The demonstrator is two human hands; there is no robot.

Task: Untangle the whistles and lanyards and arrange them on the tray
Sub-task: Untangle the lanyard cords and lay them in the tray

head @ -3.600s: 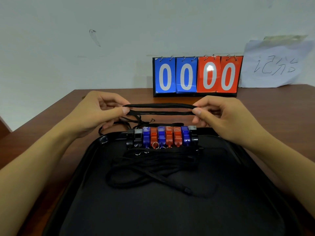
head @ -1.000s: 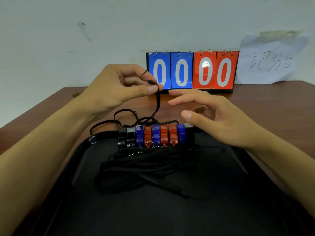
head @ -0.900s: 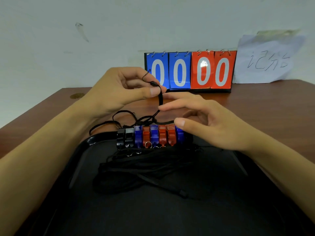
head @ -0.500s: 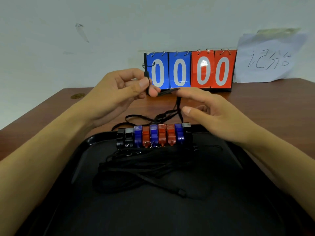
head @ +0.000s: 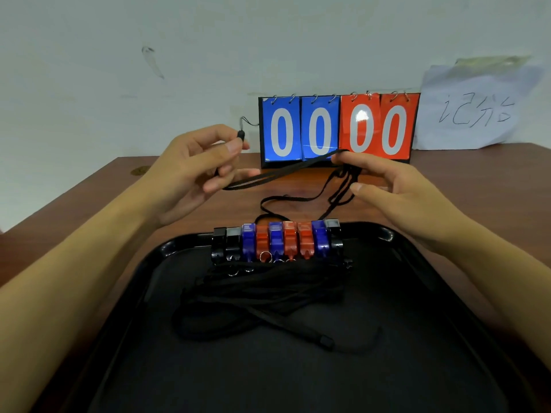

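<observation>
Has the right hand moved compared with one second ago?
Yes. The right hand has risen from just above the row of whistles toward the scoreboard, and now pinches the black lanyard by its base.

Plain office-like or sports-equipment room: brown wooden desk (head: 465, 180) against bare pale wall (head: 208, 40); flip scoreboard (head: 337, 129) reading 0000; handwritten paper sign (head: 474, 108) taped behind.

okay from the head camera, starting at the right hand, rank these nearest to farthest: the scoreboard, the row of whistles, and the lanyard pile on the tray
From the right hand:
1. Scoreboard, just behind its fingertips, at the table's back.
2. Row of whistles, below and left, along the tray's far edge.
3. Lanyard pile, nearer the camera, mid-tray.
</observation>
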